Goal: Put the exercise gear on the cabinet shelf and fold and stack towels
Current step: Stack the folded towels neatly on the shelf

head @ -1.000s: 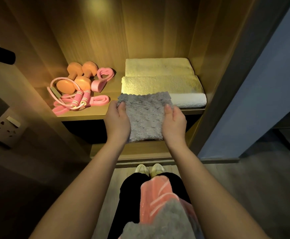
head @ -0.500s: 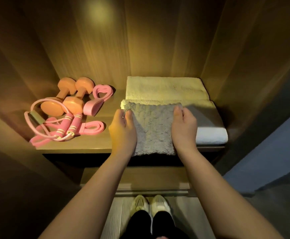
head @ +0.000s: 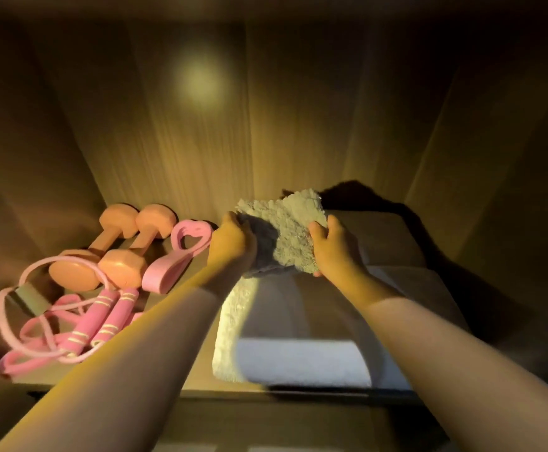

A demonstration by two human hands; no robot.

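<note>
Moved: the grey towel (head: 290, 228) hung at the shelf's front edge half a second ago. It is now lifted and carried deeper in, tilted, above the white towels.
Hands: both went in with it. The left hand (head: 232, 244) has its fingers curled round the towel's left edge. The right hand (head: 336, 252) pinches the right edge, thumb on top and the other fingers underneath.
Meaning: the towel looks folded and probably only needs lowering onto the pile. The gear already lies on the cabinet shelf (head: 188, 391), so that half seems done.
Towels: three in all. The front white towel (head: 302, 360) and the rear white towel (head: 386, 236) lie folded on the shelf, and the grey one is in the hands.
Dumbbells: two orange dumbbells (head: 121, 267), side by side at the left.
Skipping rope: one skipping rope (head: 103, 321), with two pink handles.
Heart-shaped loop: one pink heart-shaped loop (head: 165, 275), just beside the dumbbells.
Band: one pink band (head: 18, 362), partly tangled with the rope.
</note>
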